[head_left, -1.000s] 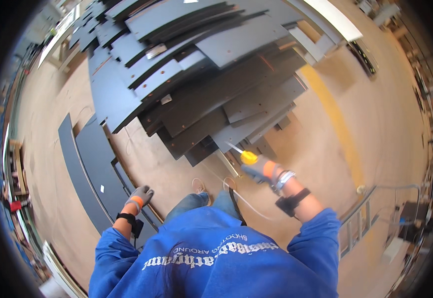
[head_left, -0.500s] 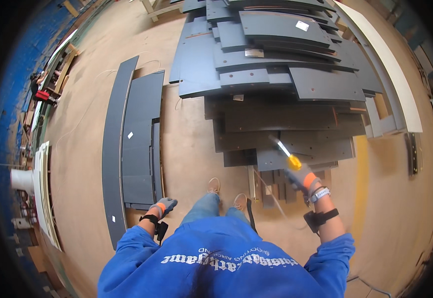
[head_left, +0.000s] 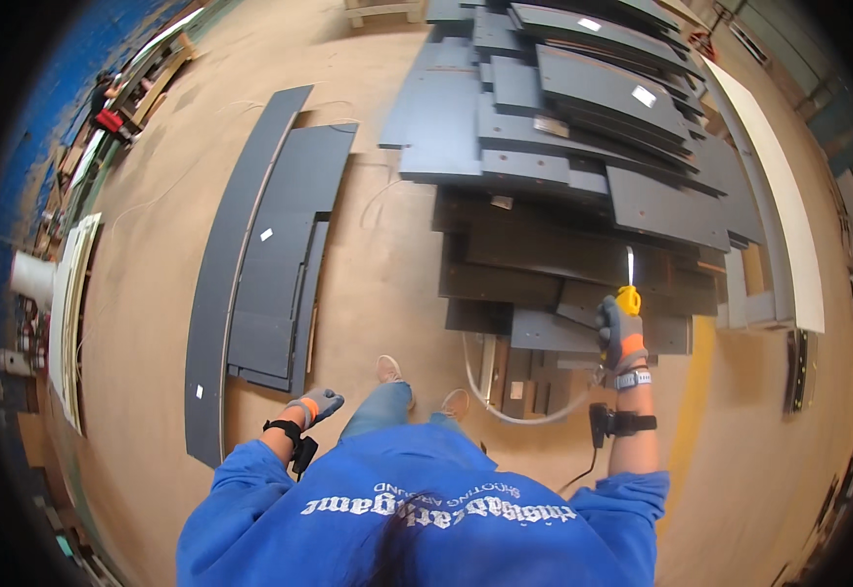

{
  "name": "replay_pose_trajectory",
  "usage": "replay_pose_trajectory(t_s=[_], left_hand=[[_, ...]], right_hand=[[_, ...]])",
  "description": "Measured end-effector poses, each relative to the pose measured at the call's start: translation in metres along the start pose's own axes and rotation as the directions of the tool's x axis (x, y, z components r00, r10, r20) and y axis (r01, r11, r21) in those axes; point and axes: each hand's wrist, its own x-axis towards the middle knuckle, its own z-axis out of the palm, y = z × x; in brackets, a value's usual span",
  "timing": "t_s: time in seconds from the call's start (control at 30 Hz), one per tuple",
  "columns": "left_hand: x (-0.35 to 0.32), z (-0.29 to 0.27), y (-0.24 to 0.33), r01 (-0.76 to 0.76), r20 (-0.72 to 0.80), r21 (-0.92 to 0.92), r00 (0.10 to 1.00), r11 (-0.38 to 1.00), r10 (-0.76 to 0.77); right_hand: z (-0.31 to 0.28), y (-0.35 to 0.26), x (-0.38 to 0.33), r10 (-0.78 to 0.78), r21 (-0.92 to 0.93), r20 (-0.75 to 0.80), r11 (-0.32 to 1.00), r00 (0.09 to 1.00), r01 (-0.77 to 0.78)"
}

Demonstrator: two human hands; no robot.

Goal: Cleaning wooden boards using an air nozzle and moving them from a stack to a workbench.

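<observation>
My right hand (head_left: pixel 616 331), in a grey glove with an orange cuff, is wrapped round a yellow air blow gun (head_left: pixel 628 299). Its thin metal nozzle points away from me, over the dark boards (head_left: pixel 534 247) low in the large stack. A pale hose (head_left: pixel 524 420) loops below, near the hand. Grey panels (head_left: pixel 544 166) with screw holes and white labels lie unevenly piled on top of that stack. My left hand (head_left: pixel 319 404), gloved alike, hangs near my left thigh with nothing in it, its fingers loosely bent and apart.
To the left, long grey panels (head_left: pixel 275 245) lie in a lower pile on the floor. Long white boards (head_left: pixel 777 196) run along the stack's right side. A yellow floor line (head_left: pixel 693 411) passes right of me. Far left, a person (head_left: pixel 111 108) stands by a bench.
My right hand has moved rightward, and the blow gun's nozzle has swung from pointing up-left to nearly straight ahead. The view has turned and shifted slightly. My left hand still hangs empty.
</observation>
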Motion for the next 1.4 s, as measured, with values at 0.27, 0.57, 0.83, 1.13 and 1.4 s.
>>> replay_pose_trajectory(t_s=[0.27, 0.57, 0.83, 1.13, 1.4], left_hand=[[0.026, 0.007, -0.100, 0.115, 0.019, -0.234, 0.993, 0.965, -0.114], [0.025, -0.037, -0.140, -0.024, -0.169, -0.560, 0.982, 0.828, -0.085], [-0.004, 0.043, -0.260, -0.072, -0.015, -0.992, 0.885, -0.106, -0.465], [-0.096, 0.274, -0.228, -0.077, 0.384, -0.551, 0.861, -0.831, -0.334], [-0.027, 0.134, -0.193, -0.191, 0.428, -0.578, 0.757, -0.793, -0.494]], right_hand=[[0.088, 0.012, -0.032, 0.081, -0.455, 0.059, 0.889, 0.995, -0.046], [0.339, 0.164, -0.046, 0.304, -0.784, 0.620, 0.274, 0.724, 0.557], [0.565, 0.163, -0.030, 0.405, -0.827, 0.562, 0.285, 0.721, 0.484], [0.758, 0.113, 0.085, 0.306, -0.882, 0.433, 0.339, 0.848, 0.328], [0.935, 0.140, 0.082, 0.479, -0.179, 0.792, -0.409, 0.378, 0.895]])
